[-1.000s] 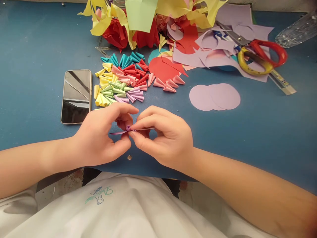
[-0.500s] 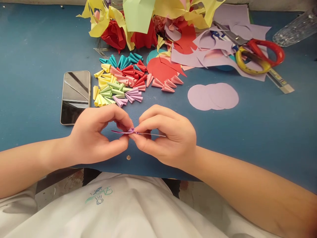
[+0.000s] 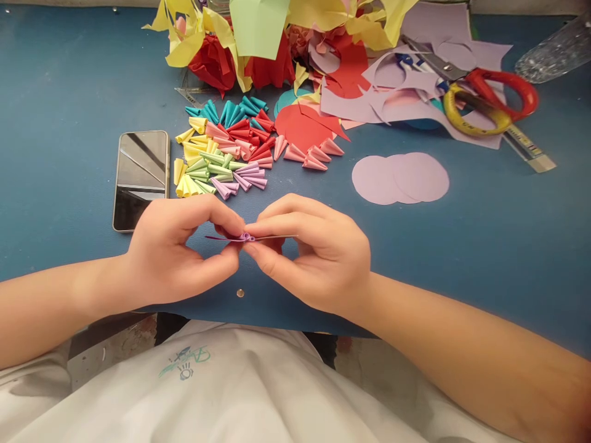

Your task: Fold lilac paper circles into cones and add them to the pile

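Between both hands, above the near part of the blue table, is a purple paper piece [image 3: 247, 237], seen edge-on and rolled up at its middle. My left hand [image 3: 178, 249] pinches its left side with thumb and fingertips. My right hand [image 3: 316, 252] pinches it from the right, the fingertips of the two hands almost meeting. Just beyond my hands lies a pile of small rolled paper cones [image 3: 217, 154] in teal, yellow, red, pink, green and purple. To the right, several overlapping lilac paper circles [image 3: 399, 178] lie flat.
A phone [image 3: 141, 178] lies left of the cones. Red-and-yellow-handled scissors [image 3: 489, 101] rest on lilac paper scraps [image 3: 351, 104] at the back right, beside a ruler [image 3: 530, 149] and a clear bottle [image 3: 556, 49]. Crumpled coloured paper [image 3: 215, 61] stands along the back.
The purple paper has risen slightly between my fingertips, and its rolled middle is turned a little. Both hands keep their pinch with small finger shifts.
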`<action>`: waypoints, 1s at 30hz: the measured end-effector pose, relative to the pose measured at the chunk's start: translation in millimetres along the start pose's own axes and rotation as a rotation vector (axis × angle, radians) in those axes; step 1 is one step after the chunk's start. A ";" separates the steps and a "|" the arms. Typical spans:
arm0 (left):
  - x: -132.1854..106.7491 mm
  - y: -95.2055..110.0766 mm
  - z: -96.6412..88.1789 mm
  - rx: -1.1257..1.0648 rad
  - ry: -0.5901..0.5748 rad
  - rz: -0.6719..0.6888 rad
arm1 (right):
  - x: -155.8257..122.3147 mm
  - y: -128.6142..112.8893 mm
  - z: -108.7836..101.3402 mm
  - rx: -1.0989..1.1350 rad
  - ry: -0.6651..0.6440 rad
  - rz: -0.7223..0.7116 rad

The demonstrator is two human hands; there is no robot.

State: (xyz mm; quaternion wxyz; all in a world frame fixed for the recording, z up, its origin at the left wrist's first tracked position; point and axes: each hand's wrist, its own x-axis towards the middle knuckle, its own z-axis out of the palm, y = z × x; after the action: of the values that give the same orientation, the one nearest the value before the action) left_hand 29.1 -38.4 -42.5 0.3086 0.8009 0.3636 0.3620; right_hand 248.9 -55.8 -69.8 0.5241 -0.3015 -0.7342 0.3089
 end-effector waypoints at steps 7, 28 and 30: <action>0.0 -2.2 0.8 0.053 0.031 0.094 | -1.3 -4.1 5.2 -0.080 0.106 0.029; 4.5 6.6 -10.5 0.174 -0.120 0.352 | 2.8 0.6 -7.1 0.017 0.004 0.010; 4.7 4.7 -8.9 0.168 -0.103 0.345 | 2.4 1.1 -5.5 0.061 0.024 0.018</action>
State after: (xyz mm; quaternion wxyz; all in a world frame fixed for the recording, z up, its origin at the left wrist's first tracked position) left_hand 25.8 -35.2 -32.3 0.1923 0.8916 0.2338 0.3367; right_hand 253.6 -52.5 -67.8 0.5391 -0.2957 -0.7152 0.3323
